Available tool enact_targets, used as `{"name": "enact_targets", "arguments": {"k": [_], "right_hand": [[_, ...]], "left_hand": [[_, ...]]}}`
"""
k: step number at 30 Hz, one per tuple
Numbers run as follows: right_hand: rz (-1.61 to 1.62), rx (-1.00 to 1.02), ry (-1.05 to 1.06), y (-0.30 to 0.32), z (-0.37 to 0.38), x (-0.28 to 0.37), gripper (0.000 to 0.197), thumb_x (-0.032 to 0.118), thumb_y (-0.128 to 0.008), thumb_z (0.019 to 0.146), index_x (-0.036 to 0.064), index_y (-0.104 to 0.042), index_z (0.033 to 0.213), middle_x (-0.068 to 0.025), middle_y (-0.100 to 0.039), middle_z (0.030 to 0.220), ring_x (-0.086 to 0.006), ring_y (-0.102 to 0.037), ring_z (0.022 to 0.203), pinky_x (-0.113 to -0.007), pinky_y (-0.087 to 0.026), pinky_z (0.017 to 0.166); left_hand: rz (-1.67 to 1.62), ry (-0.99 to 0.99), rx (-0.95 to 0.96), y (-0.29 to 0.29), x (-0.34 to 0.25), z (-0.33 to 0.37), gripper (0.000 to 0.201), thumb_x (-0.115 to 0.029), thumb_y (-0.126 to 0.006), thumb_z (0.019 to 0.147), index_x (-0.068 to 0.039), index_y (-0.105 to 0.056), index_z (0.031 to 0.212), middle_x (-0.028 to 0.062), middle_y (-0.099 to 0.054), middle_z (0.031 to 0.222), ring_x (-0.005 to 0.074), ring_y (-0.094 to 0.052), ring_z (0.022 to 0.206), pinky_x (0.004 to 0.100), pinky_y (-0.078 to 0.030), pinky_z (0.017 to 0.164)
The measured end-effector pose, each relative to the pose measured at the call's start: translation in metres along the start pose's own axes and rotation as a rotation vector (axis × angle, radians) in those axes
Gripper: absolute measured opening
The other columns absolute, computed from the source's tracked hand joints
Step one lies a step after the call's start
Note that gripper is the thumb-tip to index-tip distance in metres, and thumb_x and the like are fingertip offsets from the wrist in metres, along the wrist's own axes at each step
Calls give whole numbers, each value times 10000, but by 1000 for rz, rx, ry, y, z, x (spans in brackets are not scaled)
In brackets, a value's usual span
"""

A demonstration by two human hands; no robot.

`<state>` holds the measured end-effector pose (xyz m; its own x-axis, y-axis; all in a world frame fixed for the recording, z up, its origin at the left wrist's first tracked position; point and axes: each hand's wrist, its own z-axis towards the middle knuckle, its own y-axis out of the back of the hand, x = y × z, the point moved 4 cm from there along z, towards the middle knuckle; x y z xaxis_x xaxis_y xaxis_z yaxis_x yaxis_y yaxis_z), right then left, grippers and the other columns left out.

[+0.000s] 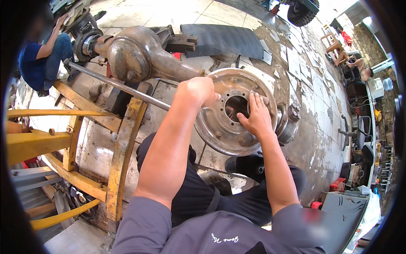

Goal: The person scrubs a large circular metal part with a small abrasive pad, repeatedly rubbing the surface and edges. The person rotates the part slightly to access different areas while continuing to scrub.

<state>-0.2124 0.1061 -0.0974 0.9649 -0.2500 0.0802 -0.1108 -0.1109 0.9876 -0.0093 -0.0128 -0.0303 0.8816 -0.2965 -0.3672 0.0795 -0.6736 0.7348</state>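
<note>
A round, worn metal brake backing plate (233,146) stands in front of me, with a ring of small bolt holes around its large central opening. My left hand (199,91) is closed at the plate's upper left, knuckles up. Its curled fingers are mostly hidden, so what they grip does not show. On the right side of the opening lies my right hand (259,114), fingers stretched over the plate and thumb at the hole's edge. Behind the plate, a large rusty axle housing (132,54) runs up to the left. A long steel rod (122,86) slants toward my left forearm.
At the left stands a yellow metal frame (127,156). A person in blue (42,63) crouches beyond it by the axle's far end. A dark rubber mat (224,40) lies on the tiled floor. A metal hub part (289,120) sits right of the plate; a grey cabinet (342,216) stands lower right.
</note>
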Motion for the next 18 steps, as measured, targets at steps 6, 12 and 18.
{"name": "enact_targets", "arguments": {"k": [6,12,18], "right_hand": [[-6,-34,-33,1,14,0,898,419,-696,884,-16,-288,1556,-253,-311,1605,-386,-289,1499,-440,-270,1219],[-21,10,2,3,0,-2,910,446,-694,891,-29,-286,1552,-254,-317,1600,-385,-291,1498,-443,-271,1219],[-18,-7,10,6,5,1,962,523,-696,883,-39,-286,1549,-257,-301,1607,-405,-275,1501,-457,-256,1226]], "left_hand": [[-61,11,-24,6,1,-5,616,-429,-635,956,-104,-502,1462,164,-627,1360,321,-584,1273,448,-463,1069],[-38,19,-26,5,0,-3,622,-414,-640,955,-114,-488,1478,174,-632,1350,322,-593,1262,437,-469,1065],[-46,1,-34,4,1,-2,605,-410,-644,950,-113,-509,1460,173,-644,1331,325,-607,1240,441,-476,1051]]}}
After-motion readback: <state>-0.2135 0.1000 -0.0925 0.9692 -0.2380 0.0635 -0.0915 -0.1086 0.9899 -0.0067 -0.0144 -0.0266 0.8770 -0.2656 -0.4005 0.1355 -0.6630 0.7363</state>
